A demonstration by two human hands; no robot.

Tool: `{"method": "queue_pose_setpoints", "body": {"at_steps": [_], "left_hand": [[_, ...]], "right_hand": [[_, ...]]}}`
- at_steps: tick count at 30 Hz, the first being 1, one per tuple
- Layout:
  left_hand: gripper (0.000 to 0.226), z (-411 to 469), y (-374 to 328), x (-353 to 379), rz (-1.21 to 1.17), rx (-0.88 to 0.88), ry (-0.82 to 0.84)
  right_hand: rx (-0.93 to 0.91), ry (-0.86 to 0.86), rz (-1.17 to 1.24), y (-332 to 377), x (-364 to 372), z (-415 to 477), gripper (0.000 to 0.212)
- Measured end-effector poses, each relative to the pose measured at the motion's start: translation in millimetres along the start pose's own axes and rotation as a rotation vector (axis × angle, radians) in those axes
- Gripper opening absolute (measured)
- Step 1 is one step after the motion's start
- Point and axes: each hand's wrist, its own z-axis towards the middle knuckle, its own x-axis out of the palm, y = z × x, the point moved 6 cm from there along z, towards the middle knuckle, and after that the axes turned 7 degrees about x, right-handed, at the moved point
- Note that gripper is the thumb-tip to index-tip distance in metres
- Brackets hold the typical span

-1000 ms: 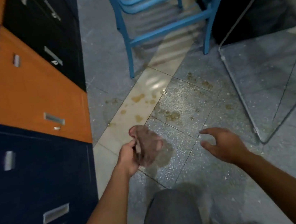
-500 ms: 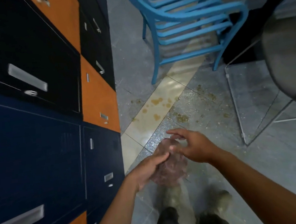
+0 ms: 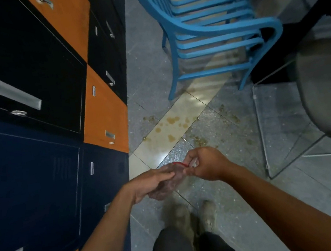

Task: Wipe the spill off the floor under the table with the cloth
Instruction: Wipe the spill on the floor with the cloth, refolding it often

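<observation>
The person stands on the floor [image 3: 243, 199] facing a bank of lockers [image 3: 36, 142] on the left side, with both forearms extended forward and meeting at chest centre.

Left hand [image 3: 151, 185]: palm turned upward and inward, fingers extended nearly flat. The cloth [image 3: 169, 185], a brownish, blurred bundle, lies across the fingers and palm. The thumb rests along the top edge of the cloth, so the hand is lightly closed on it rather than clenched.

Right hand [image 3: 204, 163]: wrist bent, knuckles up, fingers curled tightly into a pinch. The fingertips grip the upper right end of the cloth, where a thin red edge is visible. A small pale item also shows inside the pinch; what it is cannot be determined.

The cloth is held in the air between both hands, above the shoes [image 3: 195, 218], not in contact with the floor.

The spill [image 3: 173, 128] lies ahead of the hands as yellowish-brown blots across the pale tile strip and adjacent speckled tiles. It sits near the legs of the blue chair [image 3: 211, 35] and beside the glass table [image 3: 282, 126] at right.
</observation>
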Motion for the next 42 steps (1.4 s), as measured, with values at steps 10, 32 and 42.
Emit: {"method": "queue_pose_setpoints", "body": {"at_steps": [10, 32, 42], "left_hand": [[0.044, 91.0, 62.9, -97.8, 0.023, -0.16, -0.232], [0.069, 446.1, 255.2, -241.8, 0.784, 0.181, -0.699], [0.073, 537.2, 224.2, -277.7, 1.16, 0.347, -0.85]], "right_hand": [[0.035, 0.047, -0.039, -12.7, 41.0, 115.8, 0.008], [-0.003, -0.068, -0.08, -175.5, 150.1, 481.7, 0.026], [-0.066, -0.226, -0.156, -191.7, 151.4, 540.3, 0.032]]}}
